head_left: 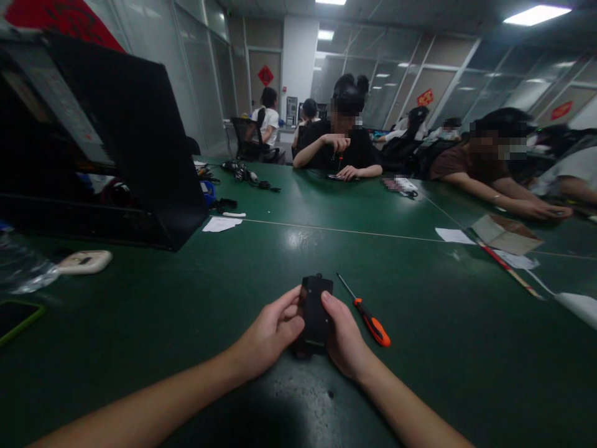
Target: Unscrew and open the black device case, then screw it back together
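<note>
Both hands, left hand [269, 333] and right hand [344, 341], clasp my small black device [315, 314]; a loose grip could knock it against the screwdriver [366, 313] nearby

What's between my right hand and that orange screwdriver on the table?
Nothing visible. The right hand grips the black device together with the left hand, and the orange screwdriver lies just beside it on bare green table.
</note>
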A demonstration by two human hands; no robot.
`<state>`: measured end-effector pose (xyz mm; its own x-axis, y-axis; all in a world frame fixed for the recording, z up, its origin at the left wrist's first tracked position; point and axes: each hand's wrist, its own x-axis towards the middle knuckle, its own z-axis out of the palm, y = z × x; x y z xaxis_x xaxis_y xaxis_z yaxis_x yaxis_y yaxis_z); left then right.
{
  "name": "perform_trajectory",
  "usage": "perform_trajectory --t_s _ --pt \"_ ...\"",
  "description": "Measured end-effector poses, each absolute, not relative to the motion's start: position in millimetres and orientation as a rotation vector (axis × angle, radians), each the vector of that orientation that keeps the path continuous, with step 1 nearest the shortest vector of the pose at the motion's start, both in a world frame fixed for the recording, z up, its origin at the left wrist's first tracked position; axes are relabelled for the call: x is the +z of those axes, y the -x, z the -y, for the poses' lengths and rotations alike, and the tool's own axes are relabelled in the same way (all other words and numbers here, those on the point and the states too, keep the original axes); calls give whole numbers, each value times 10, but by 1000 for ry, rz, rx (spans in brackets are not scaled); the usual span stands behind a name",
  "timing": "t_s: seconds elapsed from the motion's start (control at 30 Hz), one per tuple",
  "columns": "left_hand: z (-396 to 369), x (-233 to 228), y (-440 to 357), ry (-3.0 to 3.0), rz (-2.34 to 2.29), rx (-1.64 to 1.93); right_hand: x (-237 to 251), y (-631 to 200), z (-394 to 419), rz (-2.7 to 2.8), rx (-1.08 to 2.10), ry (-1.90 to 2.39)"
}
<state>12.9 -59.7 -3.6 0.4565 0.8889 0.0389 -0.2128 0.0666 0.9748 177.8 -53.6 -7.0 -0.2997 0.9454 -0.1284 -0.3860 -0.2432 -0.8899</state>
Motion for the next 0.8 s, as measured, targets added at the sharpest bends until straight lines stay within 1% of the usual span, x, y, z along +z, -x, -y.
perform_trajectory --t_s 0.13,0.3,0.47,0.67,0.8 --pt "576 -58 -106 -1283 -655 830 19 -1750 513 827 1794 790" --pt "584 -12 -99 -1309 -698 821 9 -1756 486 823 1821 762" --pt "579 -16 -80 -1294 -692 846 -19 -1763 457 819 1809 771" --pt "551 -50 -62 -1130 -672 905 -33 -1755 454 795 1784 792" --pt "493 -29 -73 -932 -688 1056 -36 -1826 416 806 1696 830"
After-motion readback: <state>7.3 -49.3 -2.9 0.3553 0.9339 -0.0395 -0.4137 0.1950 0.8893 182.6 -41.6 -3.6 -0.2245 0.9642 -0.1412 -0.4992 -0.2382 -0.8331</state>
